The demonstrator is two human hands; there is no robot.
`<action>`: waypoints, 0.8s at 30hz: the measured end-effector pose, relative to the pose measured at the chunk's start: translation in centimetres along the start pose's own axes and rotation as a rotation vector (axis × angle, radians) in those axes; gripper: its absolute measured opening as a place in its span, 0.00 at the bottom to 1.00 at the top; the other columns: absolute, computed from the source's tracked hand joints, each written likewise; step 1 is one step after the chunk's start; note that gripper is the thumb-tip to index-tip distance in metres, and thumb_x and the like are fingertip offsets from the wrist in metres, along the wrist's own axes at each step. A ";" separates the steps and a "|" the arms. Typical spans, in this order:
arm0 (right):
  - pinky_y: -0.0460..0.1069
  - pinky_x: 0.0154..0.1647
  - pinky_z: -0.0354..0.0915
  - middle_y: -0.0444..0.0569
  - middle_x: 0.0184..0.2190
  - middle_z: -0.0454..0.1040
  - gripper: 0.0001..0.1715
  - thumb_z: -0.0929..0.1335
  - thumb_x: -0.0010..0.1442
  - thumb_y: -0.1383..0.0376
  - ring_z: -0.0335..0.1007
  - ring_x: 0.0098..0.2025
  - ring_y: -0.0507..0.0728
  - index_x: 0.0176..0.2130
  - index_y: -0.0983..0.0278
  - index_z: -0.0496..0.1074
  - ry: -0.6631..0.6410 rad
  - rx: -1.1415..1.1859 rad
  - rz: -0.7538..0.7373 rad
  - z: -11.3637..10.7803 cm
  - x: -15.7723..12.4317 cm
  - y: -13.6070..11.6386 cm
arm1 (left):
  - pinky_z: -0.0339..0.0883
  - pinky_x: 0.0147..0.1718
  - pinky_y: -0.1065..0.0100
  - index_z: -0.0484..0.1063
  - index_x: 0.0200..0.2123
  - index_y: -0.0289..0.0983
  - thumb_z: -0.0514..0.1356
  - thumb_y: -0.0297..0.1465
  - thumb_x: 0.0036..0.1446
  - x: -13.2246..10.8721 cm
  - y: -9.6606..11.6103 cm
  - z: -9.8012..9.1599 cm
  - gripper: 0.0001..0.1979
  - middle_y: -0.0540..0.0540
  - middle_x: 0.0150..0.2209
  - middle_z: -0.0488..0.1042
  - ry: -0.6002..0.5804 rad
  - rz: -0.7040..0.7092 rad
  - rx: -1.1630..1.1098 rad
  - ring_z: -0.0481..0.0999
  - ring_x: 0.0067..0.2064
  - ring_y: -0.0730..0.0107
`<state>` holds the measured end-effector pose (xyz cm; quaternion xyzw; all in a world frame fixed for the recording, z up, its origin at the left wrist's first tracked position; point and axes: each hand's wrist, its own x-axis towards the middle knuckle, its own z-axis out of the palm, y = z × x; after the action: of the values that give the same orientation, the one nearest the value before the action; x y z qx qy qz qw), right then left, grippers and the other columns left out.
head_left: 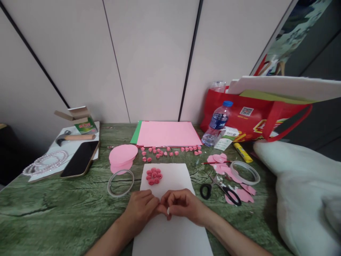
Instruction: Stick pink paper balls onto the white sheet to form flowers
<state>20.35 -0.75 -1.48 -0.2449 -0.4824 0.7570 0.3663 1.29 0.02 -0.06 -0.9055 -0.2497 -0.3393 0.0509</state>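
Both my hands meet over a white sheet lying on the table. A small white piece, maybe a bit of tape, shows at the fingertips of my right hand, which is closed in a pinch. My left hand is closed too, its fingertips touching the right ones; anything between them is hidden. Just beyond the left hand, a round cluster of pink rolled paper roses sits on the sheet. Several loose pink roses lie in a scattered row behind the sheet.
Scissors, pink paper scraps, a tape roll, a glue stick and a water bottle are right. Leftward are another tape roll, pink paper circles, a phone and a hammer.
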 end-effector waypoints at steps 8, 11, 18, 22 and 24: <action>0.48 0.35 0.68 0.49 0.39 0.70 0.17 0.73 0.49 0.58 0.69 0.28 0.48 0.26 0.68 0.68 0.131 0.051 -0.027 0.0 0.3 0.4 | 0.64 0.25 0.74 0.68 0.35 0.35 0.50 0.32 0.64 0.8 0.2 -0.7 0.10 0.49 0.29 0.75 0.058 -0.056 0.048 0.74 0.28 0.74; 0.48 0.36 0.68 0.49 0.39 0.70 0.16 0.73 0.49 0.58 0.70 0.29 0.48 0.26 0.68 0.68 0.107 0.066 -0.036 0.0 0.2 0.4 | 0.65 0.25 0.74 0.67 0.37 0.35 0.50 0.31 0.64 0.7 0.4 -0.4 0.08 0.49 0.30 0.75 0.110 -0.079 0.057 0.75 0.28 0.75; 0.48 0.36 0.68 0.47 0.35 0.71 0.15 0.74 0.47 0.61 0.71 0.30 0.50 0.24 0.68 0.69 0.084 -0.006 -0.037 0.1 0.3 0.4 | 0.64 0.26 0.75 0.69 0.34 0.35 0.48 0.27 0.64 0.6 1.1 -1.1 0.11 0.48 0.28 0.75 0.024 -0.003 -0.010 0.73 0.28 0.76; 0.49 0.34 0.69 0.47 0.33 0.73 0.17 0.75 0.45 0.59 0.72 0.29 0.51 0.24 0.68 0.67 0.117 0.014 -0.024 0.4 0.4 0.7 | 0.64 0.25 0.75 0.70 0.31 0.35 0.45 0.26 0.65 0.3 0.9 -1.1 0.16 0.47 0.28 0.74 -0.047 0.012 -0.015 0.72 0.27 0.76; 0.50 0.33 0.69 0.47 0.29 0.75 0.19 0.75 0.45 0.58 0.73 0.28 0.52 0.28 0.67 0.67 0.152 -0.006 -0.014 0.5 0.4 1.0 | 0.64 0.25 0.75 0.69 0.30 0.35 0.47 0.27 0.64 0.1 0.4 -0.6 0.14 0.47 0.27 0.74 0.046 0.004 0.006 0.72 0.26 0.76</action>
<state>19.41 -1.04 -2.21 -0.2992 -0.4573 0.7323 0.4063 1.16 -0.45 0.49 -0.8977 -0.2476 -0.3593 0.0601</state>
